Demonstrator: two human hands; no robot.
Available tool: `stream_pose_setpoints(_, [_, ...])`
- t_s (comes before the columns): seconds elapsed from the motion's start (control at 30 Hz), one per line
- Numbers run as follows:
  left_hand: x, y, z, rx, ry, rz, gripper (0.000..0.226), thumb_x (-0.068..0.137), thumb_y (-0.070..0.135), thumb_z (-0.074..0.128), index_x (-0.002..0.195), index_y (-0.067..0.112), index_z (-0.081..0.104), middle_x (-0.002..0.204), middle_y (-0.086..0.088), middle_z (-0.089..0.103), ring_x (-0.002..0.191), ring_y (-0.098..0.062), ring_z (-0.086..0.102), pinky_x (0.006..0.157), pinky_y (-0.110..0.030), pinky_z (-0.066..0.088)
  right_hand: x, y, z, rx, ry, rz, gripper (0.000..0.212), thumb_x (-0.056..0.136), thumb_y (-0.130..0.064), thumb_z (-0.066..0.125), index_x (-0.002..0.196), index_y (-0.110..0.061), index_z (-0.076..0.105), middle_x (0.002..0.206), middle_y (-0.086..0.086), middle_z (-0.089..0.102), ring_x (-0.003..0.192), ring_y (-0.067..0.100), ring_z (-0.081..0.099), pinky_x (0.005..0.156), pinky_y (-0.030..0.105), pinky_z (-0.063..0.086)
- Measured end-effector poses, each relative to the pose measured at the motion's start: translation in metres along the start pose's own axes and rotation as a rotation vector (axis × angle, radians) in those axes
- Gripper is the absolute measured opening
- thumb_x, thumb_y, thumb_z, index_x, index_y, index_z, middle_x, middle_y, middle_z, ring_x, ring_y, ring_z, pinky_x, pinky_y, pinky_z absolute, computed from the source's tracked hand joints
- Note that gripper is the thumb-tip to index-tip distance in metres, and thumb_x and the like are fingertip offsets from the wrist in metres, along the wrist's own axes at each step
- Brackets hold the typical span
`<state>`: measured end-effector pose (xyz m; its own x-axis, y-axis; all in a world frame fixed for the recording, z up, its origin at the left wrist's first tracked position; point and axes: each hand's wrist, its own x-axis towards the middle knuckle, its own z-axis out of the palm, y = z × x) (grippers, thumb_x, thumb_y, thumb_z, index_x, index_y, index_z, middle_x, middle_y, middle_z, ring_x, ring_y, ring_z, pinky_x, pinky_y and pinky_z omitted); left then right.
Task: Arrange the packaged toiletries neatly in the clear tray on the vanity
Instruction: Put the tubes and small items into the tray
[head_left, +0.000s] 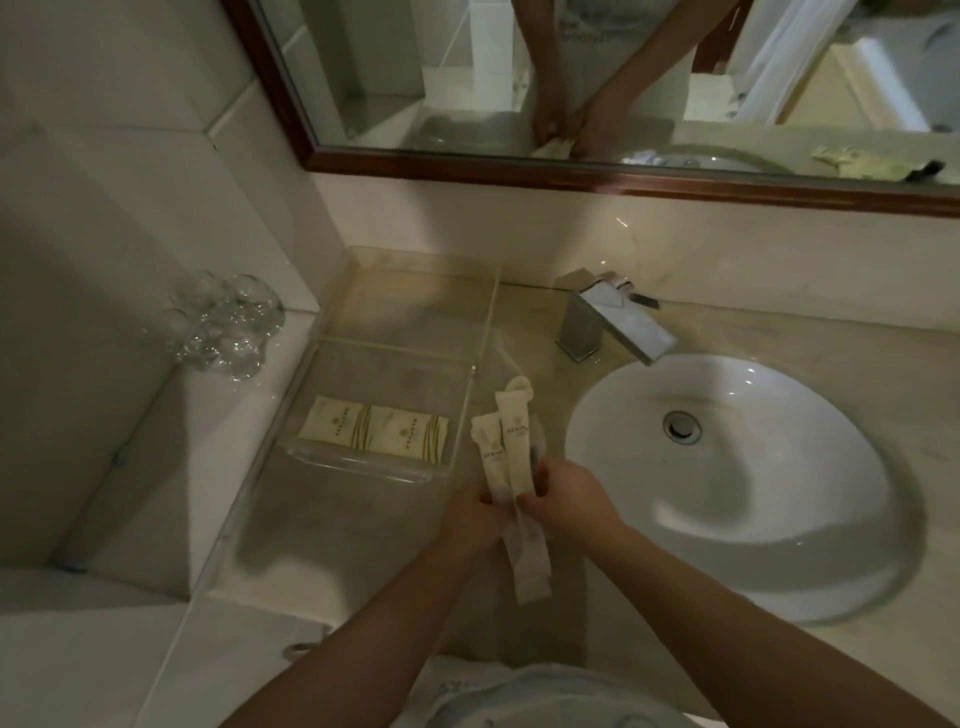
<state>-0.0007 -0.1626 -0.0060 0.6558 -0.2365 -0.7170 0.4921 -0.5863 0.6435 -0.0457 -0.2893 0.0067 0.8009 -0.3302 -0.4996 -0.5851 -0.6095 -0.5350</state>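
Hands: left hand (475, 514) and right hand (566, 499) close together at 6 o'clock of the counter, both with fingers curled round the packets, pinching them mid-length.
Held items: long packet (521, 457) and short packet (487, 452), side by side and touching, top ends fanned slightly apart.
Held axis: roughly 12–6; the long packet's tail hangs below the hands toward 6.
Who holds which: left looks to be on the short packet, right on the long one; the overlap at the grip makes this hard to tell for sure.
Tray direction: tray (363, 462) lies at 10–11 o'clock from the hands, its near right corner just beside the packet tops.
Nearer hand: left.
Tray axis: long side runs about 12–6, so the held packets already lie near parallel to it.
Near section: two flat packets (340, 426) (410, 434) lying flat, side by side along 9–3, edges touching.
Far section: behind the divider (395, 345) toward 12; no packet seen there.
Next move (judgement): carry toward 10–11, lower into the tray, lay flat and squared with the walls.
Risk (judgement): clear tray walls are hard to see, so the packet ends may catch the right wall.
Sink (727, 519): at 2–3 o'clock from the hands, apart.
Faucet (608, 322): at 1 o'clock, farther back.
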Motion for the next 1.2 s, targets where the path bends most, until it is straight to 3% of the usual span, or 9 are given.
stream_pose_setpoints(0.2, [-0.014,-0.004,-0.011,-0.208,-0.03,0.032,0.02,0.088,0.014,0.06,0.107,0.015,0.068,0.094,-0.004,0.074,0.081,-0.013,0.069,0.055,-0.016,0.051,-0.006,-0.008,-0.003,0.179,0.026,-0.037,0.023,0.081,-0.032,0.069,0.096,-0.025,0.054,0.08,-0.01,0.06,0.072,0.005,0.058,0.056,0.02,0.041])
stream_pose_setpoints(0.43, [0.008,0.013,-0.084,-0.471,0.152,0.005,0.016,0.086,0.014,0.062,0.1,0.007,0.068,0.093,-0.009,0.073,0.086,-0.025,0.069,0.079,-0.04,0.058,0.005,-0.053,-0.013,0.273,0.056,-0.066,0.025,0.084,-0.027,0.071,0.104,-0.025,0.055,0.083,-0.01,0.062,0.07,0.001,0.058,0.051,0.015,0.037])
stream_pose_setpoints(0.6, [0.051,0.038,-0.141,-0.718,0.274,-0.129,0.006,0.084,0.006,0.067,0.083,0.004,0.062,0.076,-0.012,0.063,0.064,-0.019,0.059,0.056,-0.029,0.054,0.021,-0.086,-0.01,0.271,0.075,-0.079,0.024,0.085,-0.024,0.072,0.101,-0.026,0.054,0.085,-0.01,0.064,0.072,0.001,0.06,0.052,0.016,0.04])
stream_pose_setpoints(0.7, [0.076,0.05,-0.157,-0.803,0.234,-0.175,0.01,0.084,0.004,0.066,0.092,-0.001,0.062,0.074,-0.013,0.06,0.062,-0.019,0.057,0.048,-0.026,0.053,0.029,-0.098,-0.007,0.256,0.101,-0.077,0.023,0.086,-0.026,0.07,0.101,-0.028,0.053,0.087,-0.011,0.065,0.073,0.002,0.063,0.053,0.017,0.045])
stream_pose_setpoints(0.87, [0.118,0.066,-0.159,-0.762,0.162,-0.235,0.031,0.085,0.004,0.062,0.115,-0.001,0.058,0.08,-0.011,0.058,0.068,-0.017,0.055,0.049,-0.026,0.054,0.035,-0.105,-0.009,0.206,0.132,-0.06,0.023,0.086,-0.026,0.07,0.101,-0.028,0.053,0.088,-0.009,0.064,0.074,0.005,0.065,0.058,0.021,0.053])
stream_pose_setpoints(0.97, [0.138,0.078,-0.155,-0.765,0.135,-0.251,0.028,0.086,0.003,0.059,0.114,0.004,0.058,0.088,-0.012,0.058,0.072,-0.018,0.055,0.053,-0.03,0.052,0.038,-0.103,-0.01,0.145,0.134,-0.046,0.023,0.086,-0.029,0.069,0.102,-0.028,0.053,0.09,-0.009,0.063,0.075,0.006,0.065,0.059,0.021,0.055])
stream_pose_setpoints(1.07, [0.15,0.087,-0.153,-0.768,0.114,-0.238,0.024,0.088,0.001,0.054,0.11,0.007,0.056,0.093,-0.013,0.06,0.073,-0.021,0.057,0.046,-0.031,0.054,0.042,-0.103,-0.011,0.055,0.092,-0.031,0.021,0.087,-0.028,0.068,0.102,-0.03,0.054,0.086,-0.01,0.061,0.072,0.003,0.061,0.053,0.014,0.045])
stream_pose_setpoints(1.13, [0.149,0.093,-0.156,-0.753,0.074,-0.239,0.021,0.091,-0.001,0.048,0.11,0.005,0.054,0.092,-0.015,0.06,0.076,-0.025,0.059,0.043,-0.032,0.055,0.046,-0.106,-0.012,-0.016,0.035,-0.023,0.018,0.087,-0.028,0.067,0.101,-0.032,0.056,0.086,-0.01,0.063,0.073,0.004,0.061,0.059,0.019,0.051])
stream_pose_setpoints(1.2, [0.144,0.097,-0.166,-0.701,0.02,-0.246,0.017,0.092,-0.001,0.045,0.106,0.002,0.053,0.089,-0.017,0.058,0.087,-0.03,0.061,0.061,-0.039,0.058,0.051,-0.111,-0.012,-0.093,-0.009,-0.027,0.014,0.089,-0.027,0.065,0.102,-0.032,0.059,0.087,-0.01,0.065,0.075,0.005,0.063,0.066,0.024,0.055])
